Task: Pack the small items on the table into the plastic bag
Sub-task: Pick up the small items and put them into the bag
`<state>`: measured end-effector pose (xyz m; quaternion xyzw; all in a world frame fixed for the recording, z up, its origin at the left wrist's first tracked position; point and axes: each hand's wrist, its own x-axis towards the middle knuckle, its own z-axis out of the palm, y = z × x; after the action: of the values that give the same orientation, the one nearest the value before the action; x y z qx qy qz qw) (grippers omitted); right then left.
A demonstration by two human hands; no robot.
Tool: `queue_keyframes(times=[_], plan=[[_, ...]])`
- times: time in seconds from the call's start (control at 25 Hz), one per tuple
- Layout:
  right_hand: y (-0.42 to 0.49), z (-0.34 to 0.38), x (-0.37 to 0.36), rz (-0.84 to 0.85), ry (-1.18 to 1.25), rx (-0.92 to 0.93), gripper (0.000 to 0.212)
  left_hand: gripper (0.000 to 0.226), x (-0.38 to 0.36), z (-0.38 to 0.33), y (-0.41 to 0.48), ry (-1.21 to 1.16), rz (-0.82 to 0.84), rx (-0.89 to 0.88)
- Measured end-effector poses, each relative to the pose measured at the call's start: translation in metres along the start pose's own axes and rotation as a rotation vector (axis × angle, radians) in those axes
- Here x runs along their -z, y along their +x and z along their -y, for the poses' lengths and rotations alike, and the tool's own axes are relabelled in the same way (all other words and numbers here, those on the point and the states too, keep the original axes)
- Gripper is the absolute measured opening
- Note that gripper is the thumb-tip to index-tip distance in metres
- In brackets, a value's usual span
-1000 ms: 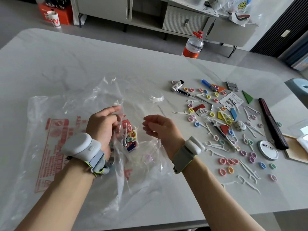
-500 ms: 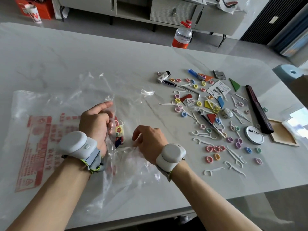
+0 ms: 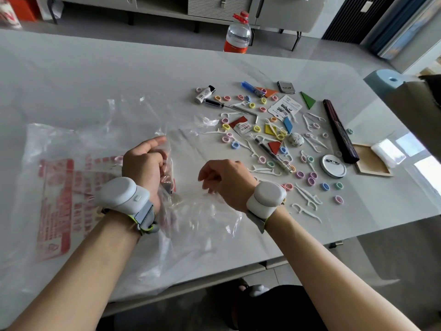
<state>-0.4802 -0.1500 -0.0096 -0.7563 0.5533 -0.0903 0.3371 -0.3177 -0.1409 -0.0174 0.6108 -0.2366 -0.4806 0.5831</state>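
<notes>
Right hand (image 3: 226,177) has swung back from the bag mouth, fingers loosely curled, empty. Left hand (image 3: 143,163) pinches the plastic bag (image 3: 78,149) open on the desk (image 3: 95,80). Next, gather scattered small items (image 3: 274,139).

Table (image 3: 95,75) bare far-left; small items (image 3: 274,139) clutter right, w/ bottle (image 3: 237,32) behind.
</notes>
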Motion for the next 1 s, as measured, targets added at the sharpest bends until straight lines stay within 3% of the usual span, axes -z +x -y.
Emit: queue_keyframes(times=[0.12, 0.28, 0.4, 0.48, 0.88, 1.0], plan=[[-0.009, -0.021, 0.032, 0.017, -0.202, -0.03, 0.018, 0.057, -0.005, 0.005, 0.004, 0.019, 0.007, -0.012], [-0.035, -0.066, 0.084, 0.031, -0.471, -0.359, 0.016, 0.057, -0.005, 0.004, 0.002, 0.019, 0.001, -0.01], [-0.043, -0.082, 0.075, 0.052, -0.461, -0.537, 0.029, 0.056, -0.007, 0.004, -0.002, 0.013, 0.015, -0.007], [-0.04, -0.085, 0.064, 0.058, -0.489, -0.524, 0.032, 0.056, -0.008, 0.004, -0.002, 0.014, 0.02, -0.004], [-0.05, -0.078, 0.067, 0.097, -0.573, -0.306, 0.003, 0.06, -0.001, 0.01, 0.005, 0.032, 0.006, -0.022], [-0.06, -0.076, 0.074, 0.203, -0.597, -0.286, 0.011, 0.062, 0.002, 0.014, 0.008, 0.045, 0.011, -0.02]])
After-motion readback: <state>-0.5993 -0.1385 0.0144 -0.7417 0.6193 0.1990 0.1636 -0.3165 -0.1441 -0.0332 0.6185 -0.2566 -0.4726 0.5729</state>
